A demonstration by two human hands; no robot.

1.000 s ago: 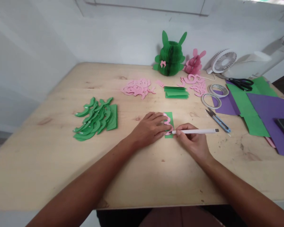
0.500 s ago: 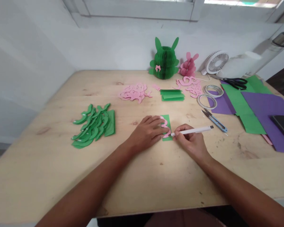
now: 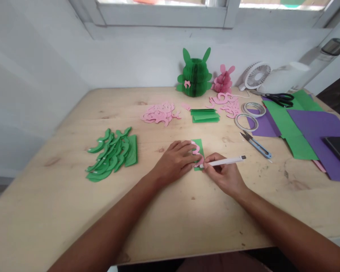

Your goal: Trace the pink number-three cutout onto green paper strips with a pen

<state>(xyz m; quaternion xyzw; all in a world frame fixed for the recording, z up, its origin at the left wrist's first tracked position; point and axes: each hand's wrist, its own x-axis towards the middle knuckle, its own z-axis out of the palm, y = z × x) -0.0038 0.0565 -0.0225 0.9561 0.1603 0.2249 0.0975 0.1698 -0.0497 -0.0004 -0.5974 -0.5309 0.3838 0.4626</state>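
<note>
The left hand (image 3: 175, 160) lies palm down, well in from the near edge of the table (image 3: 164, 219), fingers extended toward the right edge. The right hand (image 3: 225, 175), just beside it, curls in a pinch facing the left edge. Both bare forearms (image 3: 116, 215) slant inward over the near edge.

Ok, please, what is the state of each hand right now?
Left hand: open, resting on the wavy pink paper cutout.
Right hand: closed, holding the slim white pen.

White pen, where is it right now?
In the head view, the white pen is right of centre, in the right hand, its tip by the pink cutout that the left hand rests on.
</note>
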